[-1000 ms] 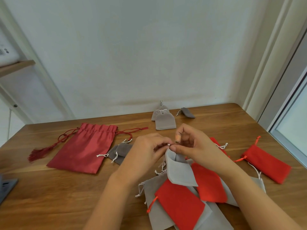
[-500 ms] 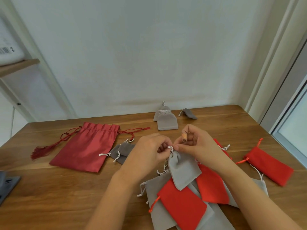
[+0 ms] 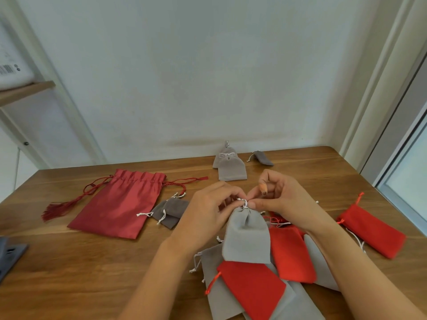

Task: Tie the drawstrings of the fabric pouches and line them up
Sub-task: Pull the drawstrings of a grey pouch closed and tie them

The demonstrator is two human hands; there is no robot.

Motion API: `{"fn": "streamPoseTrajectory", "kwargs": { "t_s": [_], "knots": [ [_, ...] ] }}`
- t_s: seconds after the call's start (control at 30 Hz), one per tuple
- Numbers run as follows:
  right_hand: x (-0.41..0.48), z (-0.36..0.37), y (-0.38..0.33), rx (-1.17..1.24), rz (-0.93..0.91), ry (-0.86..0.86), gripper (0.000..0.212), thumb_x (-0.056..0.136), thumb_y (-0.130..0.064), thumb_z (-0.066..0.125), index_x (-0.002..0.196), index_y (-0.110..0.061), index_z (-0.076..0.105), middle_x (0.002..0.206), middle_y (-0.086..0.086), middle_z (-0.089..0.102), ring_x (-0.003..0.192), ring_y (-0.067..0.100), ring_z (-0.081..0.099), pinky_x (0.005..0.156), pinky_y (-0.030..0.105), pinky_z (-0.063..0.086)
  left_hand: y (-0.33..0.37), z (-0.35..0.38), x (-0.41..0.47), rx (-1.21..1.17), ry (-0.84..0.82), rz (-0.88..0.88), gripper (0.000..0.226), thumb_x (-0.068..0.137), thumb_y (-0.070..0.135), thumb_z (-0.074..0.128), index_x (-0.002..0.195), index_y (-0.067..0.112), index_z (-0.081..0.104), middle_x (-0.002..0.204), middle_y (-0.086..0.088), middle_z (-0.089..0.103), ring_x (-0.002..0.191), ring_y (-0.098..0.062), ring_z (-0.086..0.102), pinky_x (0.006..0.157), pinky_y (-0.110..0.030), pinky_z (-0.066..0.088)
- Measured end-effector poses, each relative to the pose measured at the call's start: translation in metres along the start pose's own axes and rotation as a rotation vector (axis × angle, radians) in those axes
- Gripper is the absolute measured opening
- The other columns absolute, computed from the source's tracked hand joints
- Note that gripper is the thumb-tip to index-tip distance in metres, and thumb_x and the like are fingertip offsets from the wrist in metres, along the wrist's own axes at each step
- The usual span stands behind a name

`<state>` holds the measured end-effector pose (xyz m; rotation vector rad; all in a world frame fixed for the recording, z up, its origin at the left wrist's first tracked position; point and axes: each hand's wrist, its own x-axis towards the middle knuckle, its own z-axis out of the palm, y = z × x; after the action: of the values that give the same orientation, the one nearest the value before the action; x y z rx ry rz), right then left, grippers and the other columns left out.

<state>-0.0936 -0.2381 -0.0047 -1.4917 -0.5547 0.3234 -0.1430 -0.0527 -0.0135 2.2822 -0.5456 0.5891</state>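
My left hand [image 3: 208, 213] and right hand [image 3: 283, 199] pinch the drawstring [image 3: 245, 202] atop a grey pouch [image 3: 247, 236] held over the untied pile [image 3: 251, 287]. A few tied pouches [image 3: 232, 168] lie at the back; most are left, I judge.

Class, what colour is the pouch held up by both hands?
The pouch is light grey, seen best in the head view.

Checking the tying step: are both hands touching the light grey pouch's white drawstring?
Touching. Head view: the left hand and right hand pinch the white drawstring at the gathered neck of the light grey fabric pouch.
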Motion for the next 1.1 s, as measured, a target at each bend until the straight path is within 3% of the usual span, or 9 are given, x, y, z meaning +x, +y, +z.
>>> {"fn": "streamPoseTrajectory", "kwargs": {
  "t_s": [0.13,0.37,0.53,0.63,0.8,0.93,1.0,1.1],
  "knots": [
    [0.0006,-0.0028,0.0022,0.037,0.005,-0.022,0.033,0.065,0.0,0.075,0.075,-0.009,0.045,0.081,0.013,0.072,0.074,0.019,0.068,0.07,0.027,0.057,0.0011,0.0011,-0.0003,-0.051,0.051,-0.002,0.01,0.085,0.016,0.071,0.093,0.02,0.072,0.086,0.01,0.066,0.082,0.0,0.061,0.071,-0.011,0.046],
    [-0.0007,0.0002,0.0067,-0.065,-0.012,-0.08,0.044,0.078,0.02,0.064,0.071,-0.013,0.035,0.078,0.005,0.068,0.071,0.014,0.058,0.062,0.025,0.05,0.0006,0.0027,-0.0017,-0.083,0.073,0.019,0.01,0.081,0.017,0.074,0.09,0.013,0.076,0.086,0.007,0.073,0.082,0.002,0.066,0.072,-0.015,0.052],
    [-0.0003,0.0036,0.0061,-0.102,-0.035,-0.093,0.041,0.072,0.01,0.062,0.066,-0.023,0.038,0.077,0.002,0.063,0.072,0.012,0.053,0.062,0.024,0.045,0.0019,0.0023,-0.0014,-0.095,0.076,0.025,0.016,0.082,0.025,0.071,0.091,0.013,0.075,0.086,0.008,0.073,0.082,0.002,0.066,0.071,-0.016,0.053],
    [-0.0006,0.0007,0.0055,-0.119,-0.047,-0.051,0.044,0.074,0.017,0.059,0.067,-0.02,0.036,0.076,0.002,0.062,0.071,0.014,0.051,0.061,0.024,0.044,0.0014,-0.0014,-0.0015,-0.067,0.077,-0.011,0.011,0.082,0.023,0.071,0.088,0.015,0.075,0.083,0.011,0.072,0.079,0.001,0.065,0.068,-0.018,0.052],
    [-0.0004,-0.0053,0.001,-0.219,-0.084,0.045,0.041,0.068,0.008,0.062,0.064,-0.022,0.035,0.072,0.001,0.064,0.078,0.022,0.052,0.07,0.039,0.041,0.0024,-0.0048,-0.0014,-0.039,0.067,-0.089,0.008,0.082,0.028,0.069,0.082,0.021,0.072,0.077,0.016,0.069,0.074,-0.001,0.062,0.065,-0.021,0.048],
    [-0.0019,-0.0036,-0.0013,-0.324,-0.161,0.091,0.044,0.069,0.014,0.063,0.066,-0.016,0.032,0.071,0.003,0.061,0.07,0.027,0.052,0.065,0.034,0.04,0.0041,-0.0044,-0.0013,-0.006,0.075,-0.071,0.009,0.083,0.031,0.067,0.082,0.022,0.07,0.078,0.017,0.068,0.074,0.0,0.061,0.064,-0.023,0.048],
    [-0.0028,-0.0008,-0.0022,-0.341,-0.221,0.097,0.037,0.069,0.007,0.062,0.066,-0.016,0.033,0.073,0.004,0.059,0.079,0.037,0.055,0.066,0.033,0.041,0.0035,-0.0058,-0.0009,-0.025,0.098,-0.076,0.011,0.084,0.032,0.067,0.083,0.021,0.07,0.08,0.015,0.069,0.075,-0.001,0.063,0.065,-0.023,0.049],
    [-0.0009,0.0029,-0.0004,-0.228,-0.257,0.092,0.03,0.073,0.002,0.059,0.067,-0.017,0.036,0.077,0.0,0.058,0.08,0.032,0.054,0.073,0.031,0.042,0.0042,-0.0064,0.0005,-0.159,0.135,-0.154,0.006,0.083,0.018,0.073,0.081,0.023,0.07,0.086,0.014,0.072,0.082,-0.001,0.067,0.071,-0.021,0.053]
  ]
}}
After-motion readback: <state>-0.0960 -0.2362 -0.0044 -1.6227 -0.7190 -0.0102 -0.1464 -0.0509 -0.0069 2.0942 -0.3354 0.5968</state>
